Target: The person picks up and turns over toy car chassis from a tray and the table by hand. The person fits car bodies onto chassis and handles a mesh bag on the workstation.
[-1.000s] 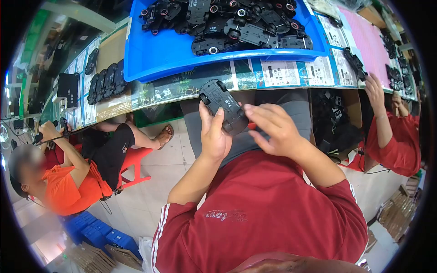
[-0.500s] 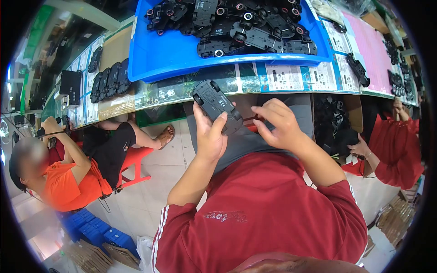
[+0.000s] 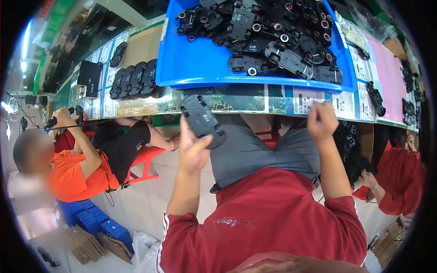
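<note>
A black toy car chassis (image 3: pixel 200 116), its underside with pale print facing me, is tilted up in my left hand (image 3: pixel 191 154). The thumb presses on its lower end and the fingers wrap behind its side. My right hand (image 3: pixel 322 123) is raised at the table's front edge, below the printed sheets, apart from the chassis. Its fingers are curled closed, and whatever they may hold is hidden. Beyond both hands stands a blue tray (image 3: pixel 255 83) with a heap of similar black chassis (image 3: pixel 289 59) in its middle and right part.
Several chassis (image 3: pixel 133 79) stand in a row left of the tray, near a black box (image 3: pixel 88 75). Another chassis (image 3: pixel 376 99) lies to the right. A co-worker in orange (image 3: pixel 73 175) sits at left, one in red (image 3: pixel 400 179) at right, beside dark parts (image 3: pixel 348 154).
My right hand has moved away from the chassis, to the right and up to the table edge, and its fingers have closed. My left hand has shifted left with the chassis. The view has shifted.
</note>
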Tool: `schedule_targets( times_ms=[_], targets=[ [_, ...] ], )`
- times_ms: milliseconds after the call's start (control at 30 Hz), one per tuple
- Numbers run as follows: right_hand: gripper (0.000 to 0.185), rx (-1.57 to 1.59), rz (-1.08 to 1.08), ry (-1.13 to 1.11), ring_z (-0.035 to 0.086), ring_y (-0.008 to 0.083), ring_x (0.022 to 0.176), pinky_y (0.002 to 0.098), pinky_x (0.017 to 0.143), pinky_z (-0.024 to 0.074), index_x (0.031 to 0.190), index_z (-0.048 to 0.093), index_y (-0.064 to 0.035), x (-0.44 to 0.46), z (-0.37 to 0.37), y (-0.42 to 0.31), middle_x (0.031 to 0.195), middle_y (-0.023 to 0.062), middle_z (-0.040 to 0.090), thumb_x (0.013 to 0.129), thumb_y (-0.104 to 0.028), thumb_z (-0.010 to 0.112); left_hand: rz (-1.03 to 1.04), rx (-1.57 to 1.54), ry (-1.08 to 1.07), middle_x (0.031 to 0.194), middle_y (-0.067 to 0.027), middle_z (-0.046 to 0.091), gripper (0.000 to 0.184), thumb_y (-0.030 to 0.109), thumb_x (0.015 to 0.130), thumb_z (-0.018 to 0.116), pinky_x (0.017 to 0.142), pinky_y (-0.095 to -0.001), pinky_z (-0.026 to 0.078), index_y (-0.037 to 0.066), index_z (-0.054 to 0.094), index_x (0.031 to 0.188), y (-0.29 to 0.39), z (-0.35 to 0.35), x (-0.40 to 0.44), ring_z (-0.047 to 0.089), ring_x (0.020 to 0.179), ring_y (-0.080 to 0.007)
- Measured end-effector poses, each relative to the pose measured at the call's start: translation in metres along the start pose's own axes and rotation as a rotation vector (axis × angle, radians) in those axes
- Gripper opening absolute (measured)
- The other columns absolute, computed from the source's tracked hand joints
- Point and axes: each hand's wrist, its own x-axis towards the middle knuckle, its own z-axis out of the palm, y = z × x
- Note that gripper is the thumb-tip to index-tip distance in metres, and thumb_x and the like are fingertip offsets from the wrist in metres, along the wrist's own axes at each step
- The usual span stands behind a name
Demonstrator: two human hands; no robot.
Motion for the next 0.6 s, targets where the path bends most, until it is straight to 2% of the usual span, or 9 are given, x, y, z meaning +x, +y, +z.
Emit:
schedule_targets(
  times_ms=[33,100,167,200,233,267,367,500,600],
  targets=[
    [0.01,-0.065,-0.06,0.043,0.053,0.0267,0.056,0.0356,0.052,0.0422,0.08,0.066,0.0004,-0.001,-0.005,0.017,0.065,0.0112,0.056,0.077,0.009,0.066,0.061,0.075,0.0,0.137,-0.0151,0.047,0.084,-0.009,0.079,0.058,0.103,-0.0502,0.047,0.005,0.022,0.153,0.014,-0.008,0.007,0.055,0.12,-0.0312],
    [0.008,-0.221,0.146,0.056,0.051,0.0275,0.055,0.0355,0.051,0.0421,0.085,0.066,0.0015,-0.015,-0.014,0.042,0.067,0.0108,0.053,0.08,0.008,0.065,0.168,0.146,0.038,0.133,-0.0156,0.051,0.075,-0.006,0.081,0.06,0.099,-0.0496,0.05,0.001,0.031,0.149,0.051,-0.008,0.022,0.057,0.116,-0.031],
    [0.006,-0.126,0.344,0.133,0.049,0.0278,0.056,0.0378,0.052,0.0397,0.086,0.065,0.0021,-0.019,-0.012,0.043,0.067,0.0108,0.051,0.081,0.005,0.065,0.234,0.26,0.156,0.127,-0.0148,0.056,0.064,-0.005,0.084,0.06,0.096,-0.0476,0.051,-0.003,0.038,0.143,0.085,-0.034,0.043,0.061,0.11,-0.0283],
    [0.006,-0.122,0.345,0.129,0.049,0.0278,0.056,0.0378,0.052,0.0397,0.086,0.065,0.0021,-0.016,-0.009,0.043,0.067,0.0108,0.051,0.081,0.005,0.065,0.325,0.364,0.232,0.124,-0.0145,0.059,0.06,-0.005,0.085,0.061,0.093,-0.045,0.053,-0.004,0.04,0.141,0.099,-0.045,0.06,0.062,0.107,-0.0263],
    [0.005,-0.219,0.183,0.055,0.049,0.0281,0.056,0.0389,0.052,0.0385,0.086,0.064,0.002,-0.012,-0.007,0.043,0.066,0.0108,0.05,0.081,0.004,0.064,0.416,0.466,0.306,0.121,-0.0141,0.061,0.056,-0.006,0.086,0.061,0.09,-0.0425,0.055,-0.006,0.042,0.139,0.113,-0.056,0.079,0.064,0.103,-0.0244],
    [0.004,-0.316,0.018,-0.016,0.048,0.0284,0.057,0.0399,0.053,0.0373,0.085,0.064,0.0019,-0.009,-0.005,0.043,0.065,0.0108,0.048,0.081,0.002,0.064,0.414,0.528,0.35,0.122,-0.0135,0.06,0.056,-0.003,0.088,0.062,0.086,-0.0402,0.056,-0.005,0.041,0.14,0.129,-0.073,0.098,0.065,0.101,-0.0232],
    [0.004,-0.298,0.038,0.024,0.046,0.029,0.057,0.0407,0.054,0.0357,0.084,0.064,0.0009,-0.007,-0.003,0.041,0.065,0.011,0.047,0.08,0.0,0.063,0.393,0.596,0.484,0.12,-0.0143,0.062,0.056,0.0,0.092,0.064,0.076,-0.0368,0.059,-0.004,0.04,0.142,0.169,-0.125,0.171,0.068,0.095,-0.0225],
    [0.005,-0.306,0.029,0.019,0.048,0.0289,0.058,0.0402,0.054,0.0363,0.083,0.063,0.0013,-0.007,-0.004,0.041,0.065,0.0114,0.048,0.079,0.002,0.062,0.377,0.703,0.508,0.117,-0.0175,0.063,0.052,0.0,0.092,0.066,0.079,-0.038,0.061,-0.008,0.042,0.138,0.19,-0.165,0.254,0.068,0.096,-0.0252],
    [0.005,-0.317,0.031,0.019,0.048,0.029,0.058,0.0398,0.054,0.0374,0.083,0.063,0.0017,-0.006,-0.004,0.041,0.066,0.0117,0.049,0.078,0.002,0.062,0.217,0.548,0.519,0.115,-0.0216,0.062,0.037,-0.001,0.092,0.066,0.09,-0.0459,0.06,-0.016,0.05,0.121,0.201,-0.198,0.305,0.068,0.096,-0.0314]
  ],
)
